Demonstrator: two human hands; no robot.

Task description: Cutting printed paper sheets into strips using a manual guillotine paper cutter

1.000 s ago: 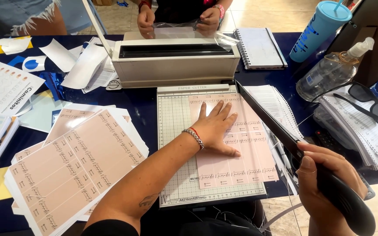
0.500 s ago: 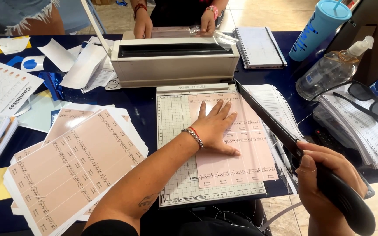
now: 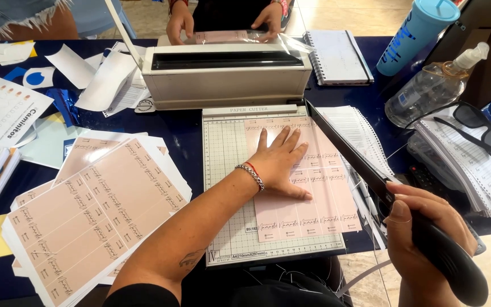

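My left hand (image 3: 281, 161) lies flat, fingers spread, on a pink printed sheet (image 3: 325, 204) that rests on the gridded bed of a paper cutter (image 3: 228, 170). The sheet's right edge runs along the cutter's right side. My right hand (image 3: 421, 239) is closed around the black handle (image 3: 450, 261) of the cutter's raised blade arm (image 3: 342, 145), which slants up from the hinge at the cutter's top right corner. A beaded bracelet circles my left wrist.
A stack of pink printed sheets (image 3: 86, 210) lies at the left. A white binding machine (image 3: 228, 71) stands behind the cutter, with another person's hands (image 3: 180, 20) on it. At the right are sunglasses (image 3: 478, 133), a clear bottle (image 3: 433, 91), a blue tumbler (image 3: 413, 34) and notebooks (image 3: 336, 57).
My hands and the blade arm have stayed put. The other person's hands behind the machine have shifted apart, holding a clear-covered pink sheet.
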